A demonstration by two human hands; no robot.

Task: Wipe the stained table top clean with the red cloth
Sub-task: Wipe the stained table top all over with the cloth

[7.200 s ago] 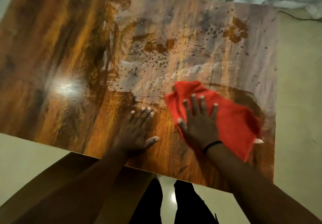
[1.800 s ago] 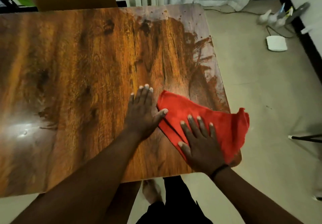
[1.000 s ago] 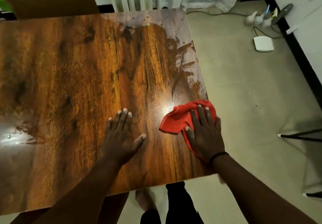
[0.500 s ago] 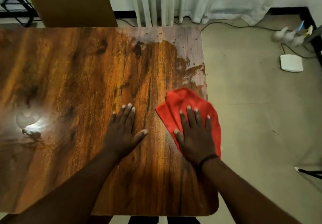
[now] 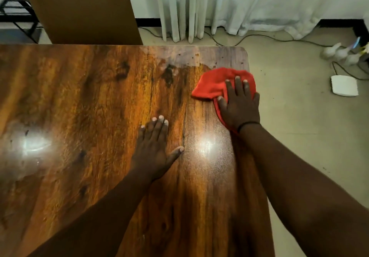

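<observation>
The wooden table top [image 5: 89,117] fills the left and middle of the head view. A pale, speckled stained strip [image 5: 209,58] runs along its far edge near the right corner. The red cloth [image 5: 211,85] lies bunched at the table's right edge, just below that strip. My right hand [image 5: 239,105] presses flat on the cloth, fingers spread and pointing away from me. My left hand [image 5: 155,149] rests palm down on bare wood to the lower left of the cloth, holding nothing.
A brown chair back [image 5: 83,11] stands behind the table's far edge. White curtains [image 5: 239,5] hang at the back. On the floor to the right lie cables [image 5: 259,37], a white box [image 5: 344,86] and white plugs [image 5: 339,53].
My right hand has pushed the cloth away from me along the right edge, up to the stained far strip. The smears beside that edge are gone. My left hand stays planted.
</observation>
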